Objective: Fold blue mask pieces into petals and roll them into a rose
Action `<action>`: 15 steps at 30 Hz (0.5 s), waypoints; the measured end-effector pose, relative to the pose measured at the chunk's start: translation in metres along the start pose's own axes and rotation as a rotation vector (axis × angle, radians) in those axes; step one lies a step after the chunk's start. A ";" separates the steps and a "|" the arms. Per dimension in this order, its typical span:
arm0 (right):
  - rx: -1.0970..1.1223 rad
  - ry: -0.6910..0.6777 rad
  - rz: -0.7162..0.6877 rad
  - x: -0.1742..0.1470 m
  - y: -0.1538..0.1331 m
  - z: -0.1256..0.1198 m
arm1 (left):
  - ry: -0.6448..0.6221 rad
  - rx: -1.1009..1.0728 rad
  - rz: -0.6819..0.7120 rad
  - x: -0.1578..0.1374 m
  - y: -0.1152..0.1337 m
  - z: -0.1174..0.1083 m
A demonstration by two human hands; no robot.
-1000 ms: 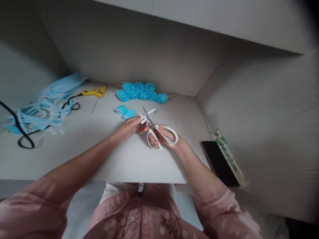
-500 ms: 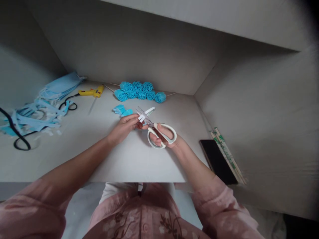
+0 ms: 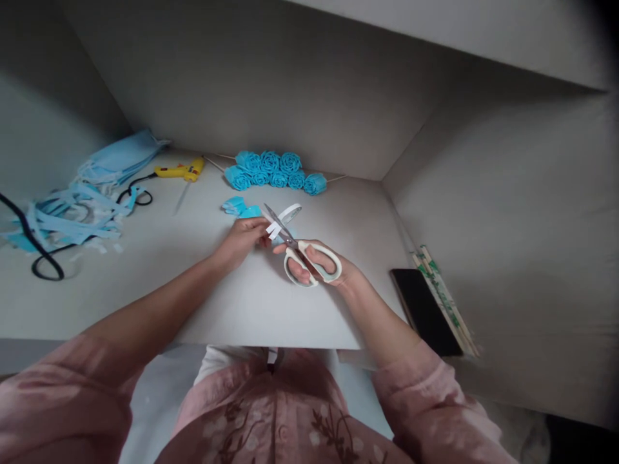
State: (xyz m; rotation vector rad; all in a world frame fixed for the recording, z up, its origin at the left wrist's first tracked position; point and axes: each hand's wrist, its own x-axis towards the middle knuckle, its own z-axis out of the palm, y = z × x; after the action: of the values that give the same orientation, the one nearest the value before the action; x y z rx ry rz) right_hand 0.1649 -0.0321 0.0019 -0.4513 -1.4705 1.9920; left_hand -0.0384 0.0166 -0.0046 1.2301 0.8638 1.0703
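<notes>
My right hand [image 3: 322, 261] grips a pair of scissors [image 3: 318, 258] by its cream handles, with fingers through the loops. The blades point up and left, and cross a narrow white strip [image 3: 291, 211] that curls behind them. My left hand [image 3: 244, 240] is closed in a pinch on the short end of this strip, just left of the blades. Behind my left hand lie small folded blue pieces [image 3: 235, 206] on the table. Part of the left fingertips is hidden behind the strip.
Several blue rosettes [image 3: 278, 179] on sticks lie at the back. A yellow glue gun [image 3: 181, 171], blue face masks [image 3: 120, 158] and cut blue strips [image 3: 72, 219] with a black cord are at left. A dark phone [image 3: 425, 312] and wrapped sticks [image 3: 445, 296] lie at right.
The scissors' blades have shifted slightly against the white strip. Both hands stay nearly in place, and the camera view has tilted a little.
</notes>
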 end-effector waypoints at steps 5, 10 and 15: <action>-0.130 -0.184 0.033 0.002 0.001 0.005 | 0.073 -0.077 -0.065 0.002 0.005 -0.002; -0.062 -0.087 0.028 0.000 0.002 -0.004 | 0.044 -0.164 -0.011 0.004 0.002 -0.002; -0.058 0.020 0.032 -0.003 -0.002 -0.008 | 0.043 -0.216 -0.013 0.005 0.004 0.000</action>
State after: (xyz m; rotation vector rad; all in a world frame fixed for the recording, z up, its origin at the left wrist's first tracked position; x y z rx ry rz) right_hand 0.1722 -0.0282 0.0009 -0.5212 -1.5202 1.9681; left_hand -0.0380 0.0212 -0.0006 1.0232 0.7663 1.1511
